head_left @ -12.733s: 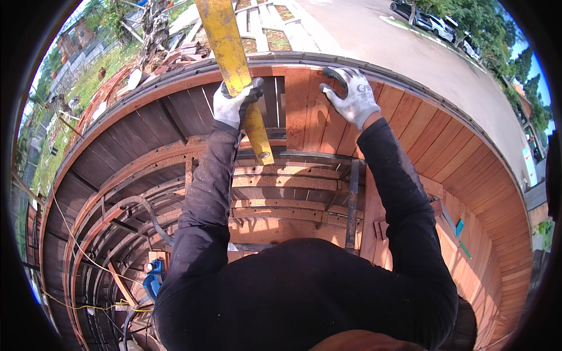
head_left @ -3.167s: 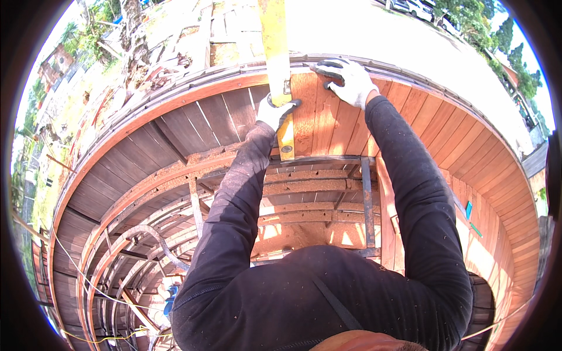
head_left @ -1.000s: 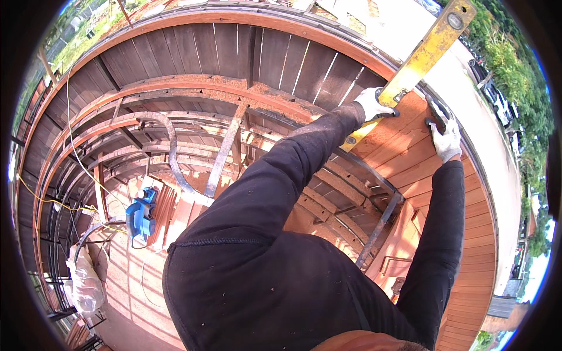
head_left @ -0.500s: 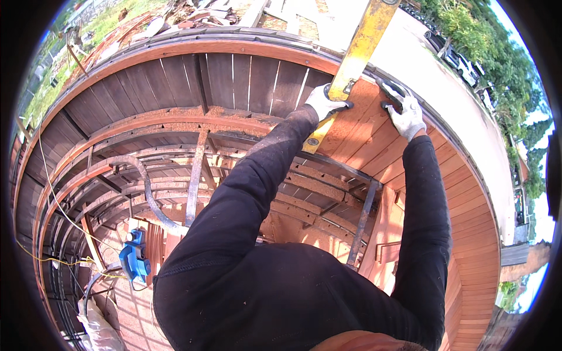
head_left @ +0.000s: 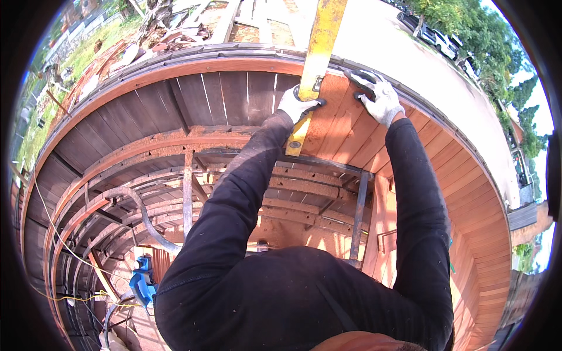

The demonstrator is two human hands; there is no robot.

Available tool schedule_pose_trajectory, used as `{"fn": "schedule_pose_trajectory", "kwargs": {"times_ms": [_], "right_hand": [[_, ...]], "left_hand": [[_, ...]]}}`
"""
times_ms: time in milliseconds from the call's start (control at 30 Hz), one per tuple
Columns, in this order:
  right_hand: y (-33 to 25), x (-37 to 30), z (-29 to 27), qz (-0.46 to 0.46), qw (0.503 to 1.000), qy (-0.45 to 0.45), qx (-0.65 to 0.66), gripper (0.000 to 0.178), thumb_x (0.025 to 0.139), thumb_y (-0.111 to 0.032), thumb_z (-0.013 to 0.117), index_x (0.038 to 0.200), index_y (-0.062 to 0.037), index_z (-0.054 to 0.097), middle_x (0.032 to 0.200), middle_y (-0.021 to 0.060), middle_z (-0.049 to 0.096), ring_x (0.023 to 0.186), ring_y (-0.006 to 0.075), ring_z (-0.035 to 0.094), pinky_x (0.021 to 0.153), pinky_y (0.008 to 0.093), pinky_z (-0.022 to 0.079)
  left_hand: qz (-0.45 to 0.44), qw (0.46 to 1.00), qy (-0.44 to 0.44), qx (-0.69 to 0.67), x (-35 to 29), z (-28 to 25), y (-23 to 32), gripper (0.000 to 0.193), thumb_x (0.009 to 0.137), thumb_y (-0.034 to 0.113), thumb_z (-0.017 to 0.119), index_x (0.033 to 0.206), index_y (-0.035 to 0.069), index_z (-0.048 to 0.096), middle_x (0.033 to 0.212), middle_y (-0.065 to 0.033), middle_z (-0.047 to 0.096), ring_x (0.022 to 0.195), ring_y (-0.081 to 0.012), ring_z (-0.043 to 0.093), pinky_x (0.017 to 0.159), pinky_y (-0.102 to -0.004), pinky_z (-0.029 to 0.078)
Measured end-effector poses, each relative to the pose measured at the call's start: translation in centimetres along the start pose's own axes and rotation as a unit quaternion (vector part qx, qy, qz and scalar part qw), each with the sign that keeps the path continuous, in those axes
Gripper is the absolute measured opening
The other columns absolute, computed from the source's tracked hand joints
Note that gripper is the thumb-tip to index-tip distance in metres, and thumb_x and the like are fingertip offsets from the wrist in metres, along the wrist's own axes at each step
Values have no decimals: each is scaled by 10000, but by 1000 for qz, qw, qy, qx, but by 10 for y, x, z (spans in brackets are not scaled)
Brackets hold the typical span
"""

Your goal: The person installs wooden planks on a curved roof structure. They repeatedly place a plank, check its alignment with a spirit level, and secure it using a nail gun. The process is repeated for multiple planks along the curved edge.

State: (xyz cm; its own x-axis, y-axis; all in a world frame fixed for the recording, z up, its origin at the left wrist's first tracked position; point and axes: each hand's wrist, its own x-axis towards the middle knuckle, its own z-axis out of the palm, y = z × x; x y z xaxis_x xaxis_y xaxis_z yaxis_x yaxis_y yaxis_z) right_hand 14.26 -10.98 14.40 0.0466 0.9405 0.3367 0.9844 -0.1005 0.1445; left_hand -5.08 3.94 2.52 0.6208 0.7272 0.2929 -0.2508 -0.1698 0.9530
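The curved wall takes up most of what I can see, its slats of dark planking to the left giving way on the right to a run of reddish boards under a dark top rim. Right where the two meet lies a long yellow spirit level, slanting across the rim, its lower end reaching down to the frame and its upper end out of view. Down to the left rests a blue power tool, out of use. The gloved left hand is clamped around the level, thumb across its face; the gloved right hand has its thumb and fingers apart at the rim, though I cannot tell whether it presses there. I'd judge the step in hand to be setting the level along the end board's edge. The next move seems to call for a steady left grip while the edge is compared with it; the small round vial is too tiny to read from here.
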Motion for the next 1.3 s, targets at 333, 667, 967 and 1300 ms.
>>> {"fn": "schedule_pose_trajectory", "kwargs": {"times_ms": [333, 667, 967, 1300], "right_hand": [[6, 3, 8, -3, 1000, -19, -15, 522, 905, -304, 549, 1412, -251, 439, 1442, 144, 411, 1347, 364, 354, 1141, 437, 278], [-3, -1, -1, 0, 1000, 18, -2, 472, 870, -257, 594, 1323, -143, 530, 1354, 176, 469, 1230, 377, 443, 1080, 442, 344], [-12, -3, -12, 8, 1000, 2, 8, 520, 863, -233, 581, 1373, -244, 478, 1386, 118, 468, 1293, 335, 419, 1108, 450, 323], [-3, -2, -1, -5, 1000, 22, -6, 506, 876, -237, 563, 1373, -248, 476, 1379, 112, 468, 1273, 328, 432, 1090, 448, 342]], "left_hand": [[-20, 996, -18, -80, 8, -2, -20, 387, 723, 171, 858, 1001, 29, 630, 855, -8, 650, 707, -79, 551, 632, -240, 469], [-27, 998, -4, -62, 3, 1, -8, 368, 718, 129, 852, 997, 50, 626, 864, 3, 642, 731, -78, 570, 629, -230, 466], [-22, 998, 10, -66, 4, 2, -10, 382, 705, 114, 860, 1001, 52, 626, 869, 8, 645, 715, -72, 569, 614, -221, 468], [-24, 998, 19, -52, 3, 2, -8, 362, 707, 165, 868, 951, 59, 622, 809, 8, 627, 642, -65, 531, 572, -222, 453]]}}
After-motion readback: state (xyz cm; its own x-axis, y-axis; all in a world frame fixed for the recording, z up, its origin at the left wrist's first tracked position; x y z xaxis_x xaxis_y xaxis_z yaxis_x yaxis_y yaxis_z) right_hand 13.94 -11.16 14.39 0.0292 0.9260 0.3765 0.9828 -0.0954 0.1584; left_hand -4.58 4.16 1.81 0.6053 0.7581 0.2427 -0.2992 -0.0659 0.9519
